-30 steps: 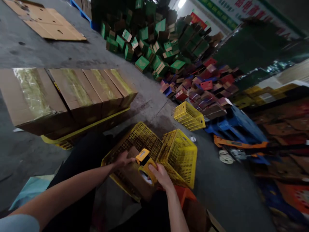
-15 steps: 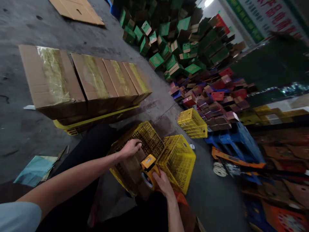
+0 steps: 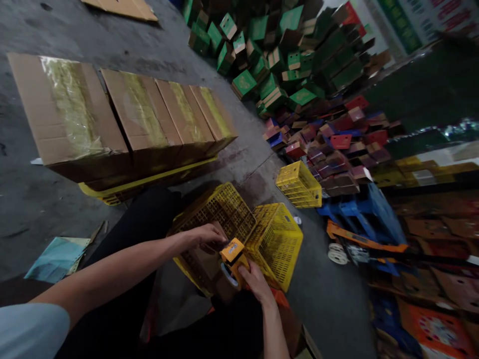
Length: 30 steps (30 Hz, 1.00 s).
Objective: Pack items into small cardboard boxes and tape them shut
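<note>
My right hand (image 3: 257, 281) is closed around the handle of a yellow tape dispenser (image 3: 232, 252), whose tape roll shows below its head. My left hand (image 3: 207, 236) has its fingers curled together close to the dispenser's front edge; whatever is between them is too small and dark to make out. Under both hands lies a brown cardboard piece or box (image 3: 205, 267), partly covered by my hands, on a yellow plastic crate (image 3: 228, 207) between my knees. A second yellow crate (image 3: 280, 244) stands open just right of the dispenser.
Taped cartons (image 3: 138, 109) stand in a row on a yellow crate at left. Another yellow crate (image 3: 299, 184) is farther off, near a blue pallet (image 3: 368, 209) and an orange pallet jack (image 3: 362, 237). Green boxes (image 3: 262, 65) and red boxes (image 3: 337, 144) are heaped behind.
My left hand has shifted slightly right and down, nearer the dispenser's head, its fingers now pointing toward it. My right hand keeps its grip on the tape dispenser. The view has turned slightly.
</note>
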Tool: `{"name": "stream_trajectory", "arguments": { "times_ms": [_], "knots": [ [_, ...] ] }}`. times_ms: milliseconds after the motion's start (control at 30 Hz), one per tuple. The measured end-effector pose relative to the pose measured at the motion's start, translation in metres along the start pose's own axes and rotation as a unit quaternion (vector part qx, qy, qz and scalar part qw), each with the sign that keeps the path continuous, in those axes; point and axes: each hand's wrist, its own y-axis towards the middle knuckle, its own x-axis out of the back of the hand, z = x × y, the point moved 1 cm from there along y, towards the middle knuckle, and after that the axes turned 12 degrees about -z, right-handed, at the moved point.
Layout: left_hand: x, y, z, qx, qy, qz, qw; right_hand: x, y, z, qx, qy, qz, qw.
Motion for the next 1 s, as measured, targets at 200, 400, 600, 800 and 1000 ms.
{"name": "stream_trajectory", "arguments": {
  "times_ms": [200,400,600,800,1000],
  "knots": [
    [0.002,0.005,0.001,-0.006,0.026,-0.017,0.999,-0.001,0.002,0.003,0.016,0.017,0.027,0.999],
    [0.007,0.014,0.006,-0.041,0.06,-0.045,0.996,-0.005,0.006,0.012,0.011,0.01,0.047,0.999],
    [0.015,0.011,0.008,-0.079,0.091,-0.06,0.991,-0.011,0.006,0.022,-0.023,0.041,0.073,0.996],
    [0.018,0.003,0.005,-0.128,0.127,-0.089,0.98,-0.012,0.01,0.023,-0.038,0.024,0.058,0.997],
    [0.017,0.011,0.006,-0.167,0.168,-0.121,0.964,-0.01,0.017,0.025,-0.04,-0.025,0.051,0.998]
  ]
}}
